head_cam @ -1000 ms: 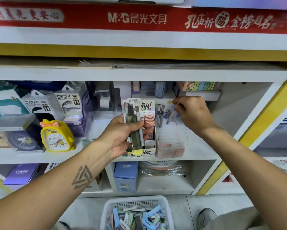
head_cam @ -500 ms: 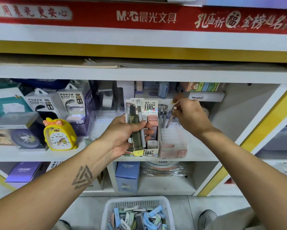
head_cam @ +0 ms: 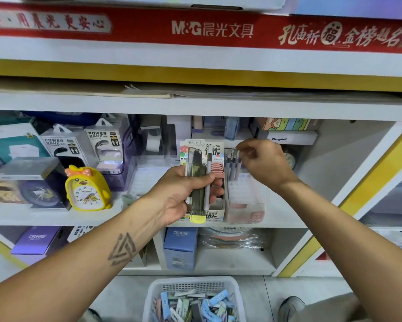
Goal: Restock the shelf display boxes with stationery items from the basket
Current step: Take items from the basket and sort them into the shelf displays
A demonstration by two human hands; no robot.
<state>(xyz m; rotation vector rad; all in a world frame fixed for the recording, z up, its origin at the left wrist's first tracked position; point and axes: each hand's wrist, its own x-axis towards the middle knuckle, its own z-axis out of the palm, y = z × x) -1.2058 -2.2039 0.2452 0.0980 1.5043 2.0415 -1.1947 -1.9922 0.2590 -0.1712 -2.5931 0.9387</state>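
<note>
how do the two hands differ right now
The left hand sits lower, in front of the printed display box, gripping a bundle of pens upright. The right hand reaches higher and deeper into the shelf, fingers pinched at the pens standing in the clear box; what it pinches is too blurred to tell. The left forearm has a triangle tattoo; the right shows none. Both are bare and raised to the same shelf.
</note>
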